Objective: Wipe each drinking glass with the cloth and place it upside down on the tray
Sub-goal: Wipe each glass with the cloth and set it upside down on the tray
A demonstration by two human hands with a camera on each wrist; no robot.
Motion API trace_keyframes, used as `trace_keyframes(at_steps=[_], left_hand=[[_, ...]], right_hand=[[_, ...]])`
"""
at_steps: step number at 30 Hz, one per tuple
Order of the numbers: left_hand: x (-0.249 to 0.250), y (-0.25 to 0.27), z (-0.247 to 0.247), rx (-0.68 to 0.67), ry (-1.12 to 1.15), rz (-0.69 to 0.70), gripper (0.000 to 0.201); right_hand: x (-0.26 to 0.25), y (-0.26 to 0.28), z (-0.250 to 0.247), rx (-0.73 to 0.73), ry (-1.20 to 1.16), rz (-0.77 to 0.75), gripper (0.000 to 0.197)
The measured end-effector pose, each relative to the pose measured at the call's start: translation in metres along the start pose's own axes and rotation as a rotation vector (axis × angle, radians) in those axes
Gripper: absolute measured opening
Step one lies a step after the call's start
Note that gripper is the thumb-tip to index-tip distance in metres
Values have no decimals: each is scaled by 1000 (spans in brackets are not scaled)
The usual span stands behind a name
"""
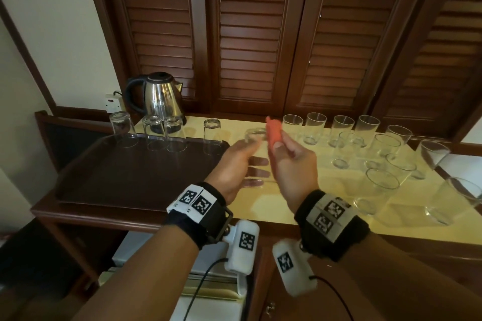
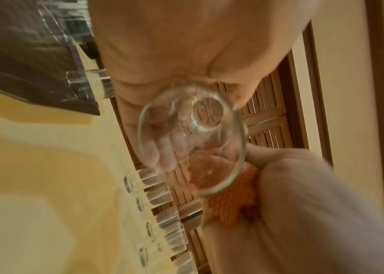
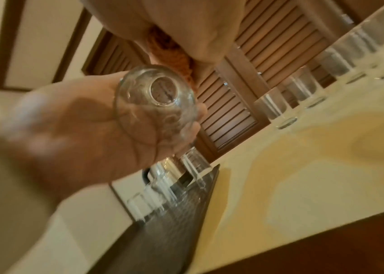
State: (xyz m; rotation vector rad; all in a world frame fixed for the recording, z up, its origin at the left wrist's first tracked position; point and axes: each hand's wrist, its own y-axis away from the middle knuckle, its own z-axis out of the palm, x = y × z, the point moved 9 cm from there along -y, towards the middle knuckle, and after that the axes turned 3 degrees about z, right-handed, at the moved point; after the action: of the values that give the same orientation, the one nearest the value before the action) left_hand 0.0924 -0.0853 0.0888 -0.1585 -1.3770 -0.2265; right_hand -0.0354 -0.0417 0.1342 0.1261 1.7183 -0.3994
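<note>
Left grip (image 1: 234, 164) clasps a glass (image 1: 254, 138); right grip (image 1: 292, 161) pinches cloth (image 1: 273, 130); tray (image 1: 125, 177) carries four upturned glasses.

The held glass (image 1: 254, 138) is a faint smear at the centre of the head view, its outline hard to trace. In the left wrist view the cloth (image 2: 237, 205) is half hidden behind the right hand (image 2: 303, 213), which blurs toward the lower right. At the head view's right edge, one upright glass (image 1: 459, 200) is cut off.
</note>
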Motion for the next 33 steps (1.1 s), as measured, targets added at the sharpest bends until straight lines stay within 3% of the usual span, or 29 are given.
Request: trace_keyframes(at_steps=[2, 5, 9, 11, 13, 15, 17, 20, 22, 25, 27, 29, 31, 33], left_hand=[[2, -1, -3, 29, -30, 49, 42], [6, -4, -13, 106, 39, 62, 51], [-1, 1, -2, -16, 0, 24, 39], [3, -1, -14, 79, 3, 93, 54], [1, -1, -19, 99, 53, 69, 58], [-2, 4, -14, 27, 68, 13, 44], [-1, 10, -13, -2, 26, 42, 34], [8, 9, -35, 152, 50, 127, 48], [4, 14, -41, 148, 60, 40, 50], [1, 23, -38, 31, 15, 9, 31], [9, 25, -51, 103, 28, 97, 21], [10, 26, -65, 159, 71, 98, 36], [4, 29, -69, 104, 87, 4, 54], [4, 32, -73, 79, 41, 46, 39]], right_hand=[[0, -1, -1, 26, -38, 21, 40], [0, 15, 14, -77, 40, -20, 41], [4, 0, 0, 28, -45, 36, 39], [1, 8, 9, -21, -14, 20, 39], [2, 19, 19, -82, 25, -12, 41], [6, 12, 13, -30, -8, 25, 41], [9, 6, 9, 23, -78, 79, 39], [2, 21, 30, -55, -7, 25, 39], [1, 23, 39, -77, 33, -7, 40], [4, 6, 36, 7, -64, 47, 37], [-1, 12, 49, -37, -30, 23, 36], [-5, 26, 68, -145, 20, -24, 38], [-4, 23, 72, -124, 11, -13, 38], [-3, 16, 71, -52, -51, 18, 37]])
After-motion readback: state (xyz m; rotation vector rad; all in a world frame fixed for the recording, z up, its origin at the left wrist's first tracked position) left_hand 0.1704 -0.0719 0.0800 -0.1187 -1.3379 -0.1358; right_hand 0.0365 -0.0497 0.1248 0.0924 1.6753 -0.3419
